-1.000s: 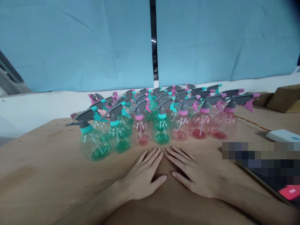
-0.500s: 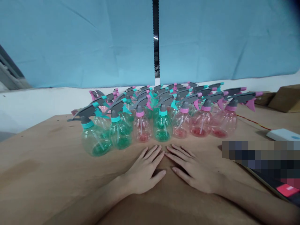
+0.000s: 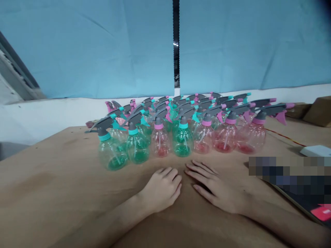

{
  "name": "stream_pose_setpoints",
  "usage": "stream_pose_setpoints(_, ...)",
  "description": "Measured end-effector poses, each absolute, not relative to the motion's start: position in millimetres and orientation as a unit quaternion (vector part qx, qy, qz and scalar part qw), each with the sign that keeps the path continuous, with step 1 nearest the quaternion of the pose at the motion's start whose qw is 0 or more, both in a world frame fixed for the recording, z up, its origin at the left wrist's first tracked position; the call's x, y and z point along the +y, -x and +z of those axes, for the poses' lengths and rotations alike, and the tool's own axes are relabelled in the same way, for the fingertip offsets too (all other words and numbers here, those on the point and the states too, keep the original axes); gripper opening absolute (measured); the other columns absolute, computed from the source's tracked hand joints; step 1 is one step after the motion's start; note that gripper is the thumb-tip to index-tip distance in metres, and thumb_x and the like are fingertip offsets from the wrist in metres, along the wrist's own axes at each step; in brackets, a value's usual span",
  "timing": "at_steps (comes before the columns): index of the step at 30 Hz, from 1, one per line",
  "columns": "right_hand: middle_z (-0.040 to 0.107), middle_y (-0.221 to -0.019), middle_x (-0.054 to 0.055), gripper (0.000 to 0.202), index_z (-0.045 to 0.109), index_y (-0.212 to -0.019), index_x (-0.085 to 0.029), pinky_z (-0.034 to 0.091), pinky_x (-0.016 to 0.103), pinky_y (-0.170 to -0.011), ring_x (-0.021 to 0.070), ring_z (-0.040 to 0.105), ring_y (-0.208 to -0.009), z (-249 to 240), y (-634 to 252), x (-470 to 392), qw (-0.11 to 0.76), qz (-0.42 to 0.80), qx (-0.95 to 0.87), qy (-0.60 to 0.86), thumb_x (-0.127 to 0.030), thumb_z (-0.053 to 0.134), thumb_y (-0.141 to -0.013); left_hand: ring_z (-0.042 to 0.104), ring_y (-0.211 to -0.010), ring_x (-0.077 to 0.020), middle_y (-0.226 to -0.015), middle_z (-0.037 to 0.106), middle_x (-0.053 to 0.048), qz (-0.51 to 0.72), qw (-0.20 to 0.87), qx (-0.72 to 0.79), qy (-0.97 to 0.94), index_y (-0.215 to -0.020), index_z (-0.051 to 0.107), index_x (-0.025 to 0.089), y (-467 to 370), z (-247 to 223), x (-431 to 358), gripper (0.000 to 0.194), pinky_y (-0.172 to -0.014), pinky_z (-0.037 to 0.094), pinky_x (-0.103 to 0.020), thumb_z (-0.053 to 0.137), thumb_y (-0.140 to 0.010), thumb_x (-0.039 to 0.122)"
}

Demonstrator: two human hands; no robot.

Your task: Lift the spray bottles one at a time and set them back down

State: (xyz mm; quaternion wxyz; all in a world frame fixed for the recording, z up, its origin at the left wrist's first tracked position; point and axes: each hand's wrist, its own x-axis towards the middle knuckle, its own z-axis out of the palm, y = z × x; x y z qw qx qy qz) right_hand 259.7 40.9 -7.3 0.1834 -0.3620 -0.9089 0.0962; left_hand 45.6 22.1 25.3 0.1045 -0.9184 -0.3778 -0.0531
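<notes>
My left hand (image 3: pixel 163 187) is curled into a loose fist on the wooden table (image 3: pixel 85 196), with nothing visible in it. Beside it, my right hand (image 3: pixel 216 187) lies palm down with its fingers stretched out and slightly apart. Several round spray bottles stand upright in rows beyond both hands. In the front row are a green bottle with a teal collar (image 3: pixel 182 143) and a clear pinkish bottle with a pink collar (image 3: pixel 160 141). At the left end stands a green bottle (image 3: pixel 112 153), at the right end a pink one (image 3: pixel 252 137). Neither hand touches a bottle.
Cardboard boxes (image 3: pixel 319 112) sit at the back right. A white device (image 3: pixel 317 151) lies on the right near a red and yellow wire (image 3: pixel 287 137). Below it is a dark flat object (image 3: pixel 297 193), partly pixelated. Blue sheeting (image 3: pixel 108 51) hangs behind.
My left hand has gone from flat with spread fingers to curled. My right hand stays flat. The whole view has shifted slightly, moving the bottles a little to the right.
</notes>
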Motion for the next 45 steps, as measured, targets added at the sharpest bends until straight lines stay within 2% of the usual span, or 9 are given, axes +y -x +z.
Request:
stream_pose_setpoints(3,0.047,-0.136,0.003,0.038,0.049,-0.128,-0.025,0.031,0.044,-0.106,0.0216,0.034,-0.129,-8,-260,41,0.196,0.105,-0.917,0.331,-0.028,0.039,-0.092,0.060,-0.070,-0.0185,-0.074,0.060,-0.004,-0.068,0.139,-0.323,0.934,-0.081,0.058,0.016,-42,34,3,0.020,-0.061,0.048,-0.031,0.040,-0.088,0.020)
stream_pose_setpoints(6,0.048,-0.134,0.002,0.037,0.050,-0.127,-0.025,0.033,0.043,-0.105,0.0211,0.036,-0.128,-7,-259,41,0.196,0.105,-0.920,0.322,-0.027,0.038,-0.092,0.059,-0.061,-0.0127,-0.071,0.061,0.001,-0.171,0.172,-0.335,0.910,-0.094,0.057,0.020,-19,55,-9,0.017,-0.055,0.047,-0.026,0.041,-0.088,0.021)
stream_pose_setpoints(9,0.048,-0.134,0.002,0.037,0.049,-0.126,-0.024,0.032,0.043,-0.106,0.0208,0.036,-0.128,-6,-259,41,0.193,0.100,-0.921,0.322,-0.026,0.037,-0.092,0.061,-0.087,-0.0174,-0.095,0.061,-0.001,-0.382,0.256,-0.474,0.751,-0.105,0.052,0.024,25,87,2,0.020,-0.072,0.053,-0.032,0.051,-0.085,0.025)
stream_pose_setpoints(11,0.049,-0.134,0.002,0.037,0.050,-0.126,-0.023,0.032,0.043,-0.106,0.0206,0.036,-0.127,-5,-259,41,0.194,0.100,-0.922,0.320,-0.024,0.038,-0.091,0.054,-0.106,-0.0262,-0.114,0.053,-0.007,-0.502,0.288,-0.555,0.598,-0.114,0.046,0.020,57,104,20,0.044,-0.084,0.051,-0.042,0.062,-0.077,0.037)
stream_pose_setpoints(14,0.050,-0.132,0.003,0.036,0.050,-0.125,-0.022,0.032,0.042,-0.105,0.0205,0.037,-0.127,-4,-259,41,0.195,0.098,-0.922,0.319,-0.025,0.038,-0.091,0.050,-0.114,-0.0336,-0.129,0.042,-0.019,-0.555,0.155,-0.664,0.477,-0.124,0.033,0.013,96,113,50,0.080,-0.087,0.051,-0.048,0.072,-0.064,0.048)
stream_pose_setpoints(18,0.050,-0.132,0.004,0.036,0.050,-0.125,-0.023,0.032,0.043,-0.105,0.0205,0.036,-0.127,-3,-259,41,0.194,0.094,-0.924,0.317,-0.024,0.038,-0.091,0.063,-0.096,-0.0284,-0.100,0.065,-0.006,-0.536,0.040,-0.638,0.551,-0.107,0.049,0.024,114,106,70,0.038,-0.074,0.058,-0.044,0.058,-0.079,0.049)
stream_pose_setpoints(21,0.049,-0.133,0.004,0.036,0.050,-0.125,-0.023,0.031,0.043,-0.105,0.0207,0.036,-0.127,-3,-259,40,0.189,0.091,-0.925,0.318,-0.023,0.037,-0.091,0.067,-0.082,-0.0256,-0.077,0.067,0.001,-0.531,0.019,-0.601,0.597,-0.086,0.058,0.025,113,102,72,0.020,-0.069,0.059,-0.045,0.058,-0.081,0.045)
stream_pose_setpoints(31,0.051,-0.130,0.005,0.035,0.050,-0.123,-0.022,0.033,0.042,-0.103,0.0210,0.039,-0.125,-6,-257,42,0.217,0.104,-0.919,0.313,-0.022,0.040,-0.089,0.063,-0.086,-0.0296,-0.082,0.067,-0.003,-0.551,-0.019,-0.591,0.589,-0.078,0.063,0.025,101,85,14,0.028,-0.081,0.049,-0.048,0.069,-0.063,0.048)
stream_pose_setpoints(45,0.051,-0.127,0.020,0.058,0.039,-0.129,-0.007,0.039,0.050,-0.097,0.0311,0.047,-0.118,0,-254,35,0.204,0.077,-0.888,0.404,-0.038,0.051,-0.082,0.040,-0.052,-0.0091,-0.059,0.045,0.004,-0.550,-0.158,-0.346,0.744,-0.069,0.046,0.018,-73,68,73,0.019,-0.048,0.035,-0.022,0.062,-0.071,0.029)
